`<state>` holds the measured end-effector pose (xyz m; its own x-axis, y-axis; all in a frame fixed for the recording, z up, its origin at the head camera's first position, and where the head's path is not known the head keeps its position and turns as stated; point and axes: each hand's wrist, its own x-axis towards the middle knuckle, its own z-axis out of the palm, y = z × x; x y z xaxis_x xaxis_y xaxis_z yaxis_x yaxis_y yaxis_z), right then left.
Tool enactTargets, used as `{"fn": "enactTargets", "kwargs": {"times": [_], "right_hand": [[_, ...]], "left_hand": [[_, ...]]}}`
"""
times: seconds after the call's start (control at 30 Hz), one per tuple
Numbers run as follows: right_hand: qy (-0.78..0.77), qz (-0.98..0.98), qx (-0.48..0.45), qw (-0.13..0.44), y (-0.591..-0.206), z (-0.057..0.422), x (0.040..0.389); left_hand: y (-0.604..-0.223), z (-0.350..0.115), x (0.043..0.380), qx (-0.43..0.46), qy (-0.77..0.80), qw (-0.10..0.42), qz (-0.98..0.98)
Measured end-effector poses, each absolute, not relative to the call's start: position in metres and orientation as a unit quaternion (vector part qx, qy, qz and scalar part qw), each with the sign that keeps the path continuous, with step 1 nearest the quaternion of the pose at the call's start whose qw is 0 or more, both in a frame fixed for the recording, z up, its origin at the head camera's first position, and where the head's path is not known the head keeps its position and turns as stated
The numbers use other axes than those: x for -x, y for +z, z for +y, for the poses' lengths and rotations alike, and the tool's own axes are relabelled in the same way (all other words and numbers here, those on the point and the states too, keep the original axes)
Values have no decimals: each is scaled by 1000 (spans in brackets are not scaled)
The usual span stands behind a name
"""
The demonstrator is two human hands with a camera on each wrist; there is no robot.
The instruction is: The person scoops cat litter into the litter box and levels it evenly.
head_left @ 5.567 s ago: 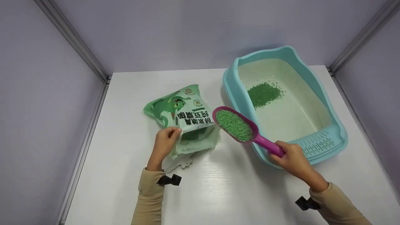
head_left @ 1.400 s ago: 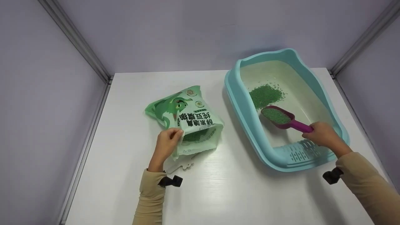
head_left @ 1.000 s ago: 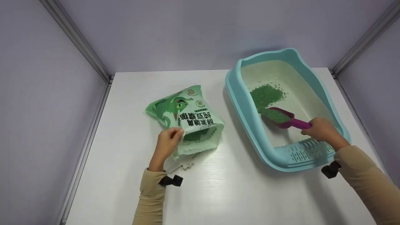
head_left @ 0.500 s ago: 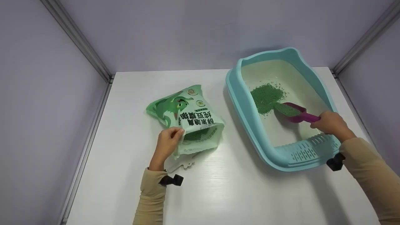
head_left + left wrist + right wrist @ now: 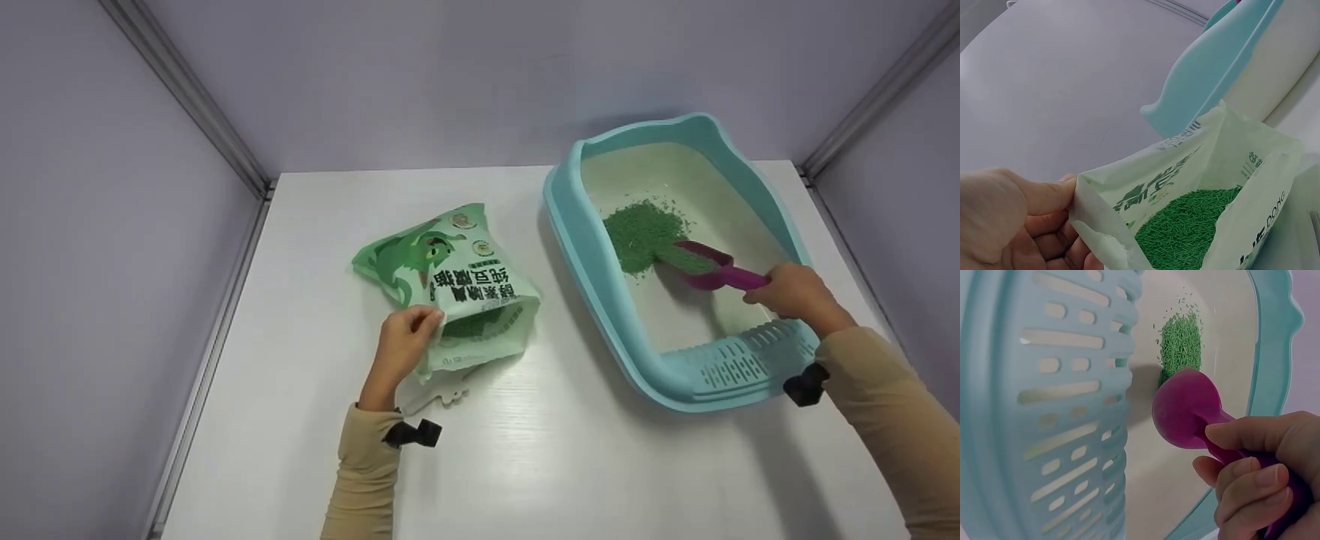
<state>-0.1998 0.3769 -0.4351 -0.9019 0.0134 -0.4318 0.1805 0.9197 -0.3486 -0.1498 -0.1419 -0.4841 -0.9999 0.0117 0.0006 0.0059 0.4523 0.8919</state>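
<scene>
My right hand grips the handle of a magenta scoop inside the blue litter box. Green litter pellets lie in the scoop, whose front edge tips down at the pile of green litter on the box floor. In the right wrist view the scoop's rounded back faces me and hides its contents. My left hand pinches the mouth edge of a pale green litter bag between thumb and fingers. The left wrist view looks into the bag's mouth, with more green pellets inside.
A flat pale piece with a scalloped edge lies on the white table, partly under the bag. The litter box has a slotted step at its near end. Grey-lilac walls stand behind and at both sides.
The loaded scoop went from beside the bag into the litter box, then tilted and slid right. Pellets ran out, and the pile spread nearer. The left hand kept its pinch on the bag.
</scene>
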Motion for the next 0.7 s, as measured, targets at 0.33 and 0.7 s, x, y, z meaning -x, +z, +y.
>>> {"fn": "enactTargets", "kwargs": {"times": [0.33,0.7], "right_hand": [[-190,956,-63,213,-436,382,192],[-193,951,-63,234,-434,386,183]], "left_hand": [[-484,-142,149,-13,520,-3,854],[-484,-142,149,-15,524,1,852]]}}
